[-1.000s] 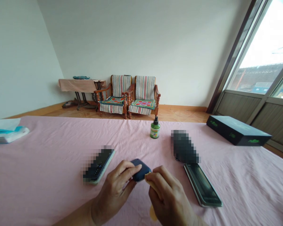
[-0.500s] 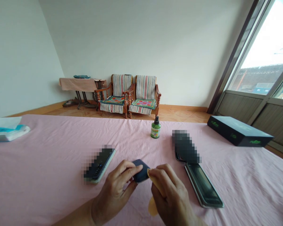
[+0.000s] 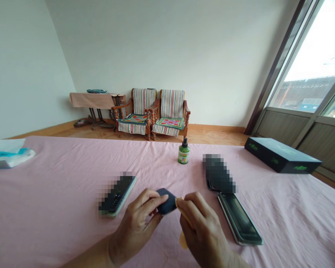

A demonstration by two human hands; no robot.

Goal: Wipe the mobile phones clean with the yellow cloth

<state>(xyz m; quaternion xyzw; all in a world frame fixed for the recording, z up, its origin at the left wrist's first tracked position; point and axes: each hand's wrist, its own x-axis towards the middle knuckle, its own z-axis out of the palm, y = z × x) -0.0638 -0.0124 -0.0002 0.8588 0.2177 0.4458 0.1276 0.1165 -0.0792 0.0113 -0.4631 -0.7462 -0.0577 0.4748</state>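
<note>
From my remote station I see both hands meeting low in the head view, just above a pink-covered surface point(image 3: 58, 193). The left hand point(image 3: 136, 227) has its fingers point(image 3: 149, 196) curled shut around a small dark blue object point(image 3: 165, 201), lifted slightly off the cloth near the front middle of the surface. The right hand point(image 3: 203, 230) pinches a yellow cloth point(image 3: 182, 240), fingers closed on it, with the cloth's tip touching the object's right edge. A dark handset point(image 3: 118, 193), partly blurred, lies just left of the hands. A long dark tray point(image 3: 238, 219) lies to their right, with a blurred patch at its far end. A green spray bottle point(image 3: 183, 152) stands upright farther back, a black box point(image 3: 281, 155) sits at the far right, and a tissue pack point(image 3: 5, 153) rests at the left edge. Two striped wooden chairs point(image 3: 153, 111) stand against the wall beyond.
</note>
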